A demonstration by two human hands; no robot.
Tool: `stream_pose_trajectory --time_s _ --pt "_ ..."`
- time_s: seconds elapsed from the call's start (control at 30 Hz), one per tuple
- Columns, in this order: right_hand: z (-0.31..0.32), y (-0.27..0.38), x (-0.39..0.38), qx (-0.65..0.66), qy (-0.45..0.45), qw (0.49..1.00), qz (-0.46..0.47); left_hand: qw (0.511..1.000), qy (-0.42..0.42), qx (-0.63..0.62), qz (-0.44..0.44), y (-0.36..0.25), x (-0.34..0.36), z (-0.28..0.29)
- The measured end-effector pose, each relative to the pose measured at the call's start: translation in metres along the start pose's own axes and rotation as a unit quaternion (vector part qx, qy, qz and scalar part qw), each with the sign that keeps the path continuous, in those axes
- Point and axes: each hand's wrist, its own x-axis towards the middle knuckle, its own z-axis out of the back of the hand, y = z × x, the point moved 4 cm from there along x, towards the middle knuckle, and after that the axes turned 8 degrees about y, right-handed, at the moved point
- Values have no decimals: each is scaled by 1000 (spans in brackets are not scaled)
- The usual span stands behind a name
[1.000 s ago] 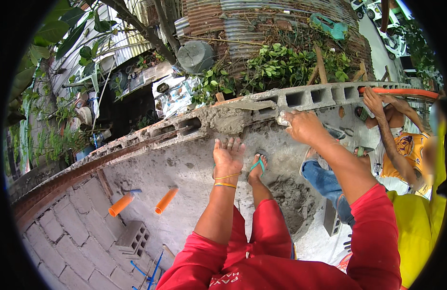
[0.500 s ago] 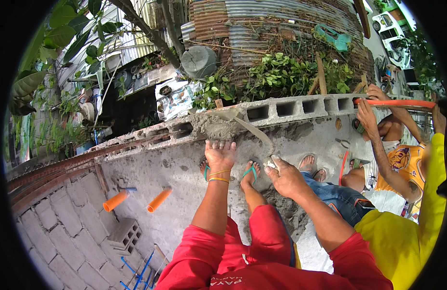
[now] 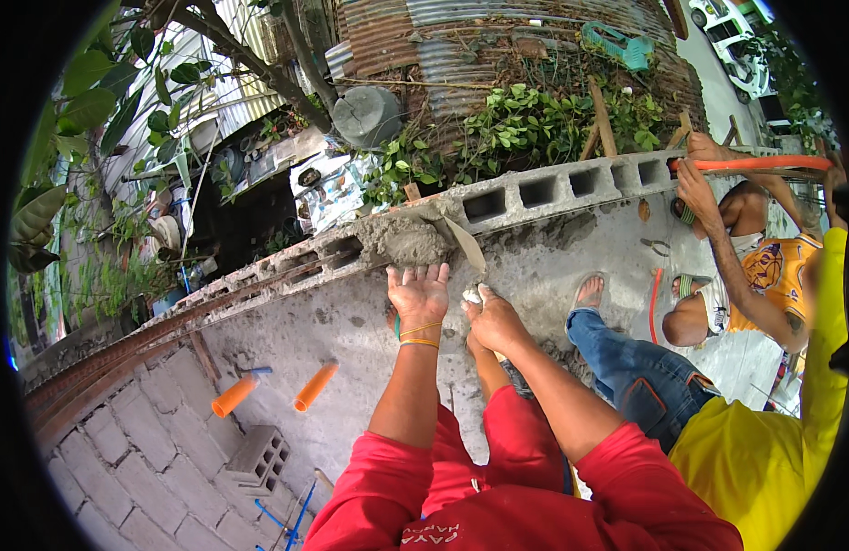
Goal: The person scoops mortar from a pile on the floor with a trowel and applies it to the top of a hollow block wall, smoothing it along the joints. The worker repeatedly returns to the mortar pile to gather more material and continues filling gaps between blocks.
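Rusty roofing (image 3: 470,46) at one o'clock as I watch remotely, block wall (image 3: 513,196) below, left hand (image 3: 417,296) palm-up, unclenched, beside mortar (image 3: 408,242), right hand (image 3: 496,321) at four o'clock gripping a trowel (image 3: 465,244)

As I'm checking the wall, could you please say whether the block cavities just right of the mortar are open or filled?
Open: the cavities right of the mortar show as dark hollows; their depth cannot be told.

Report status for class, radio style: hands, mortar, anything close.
Right hand gripping trowel. Left hand open, palm up, by mortar. Mortar heaped on block wall. Another person's leg at right.
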Motion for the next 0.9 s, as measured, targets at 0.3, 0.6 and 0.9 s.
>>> stream_pose_trajectory --time_s 0.3,0.6,0.9 --pt "4 17 -7 -58 -71 995 31 1000 -2 6 -6 -1 -4 5" --pt "-3 22 -40 -93 -64 986 123 999 5 38 -5 -5 -5 2" --pt "33 -19 -66 39 -100 989 103 966 125 224 40 24 -3 -57"
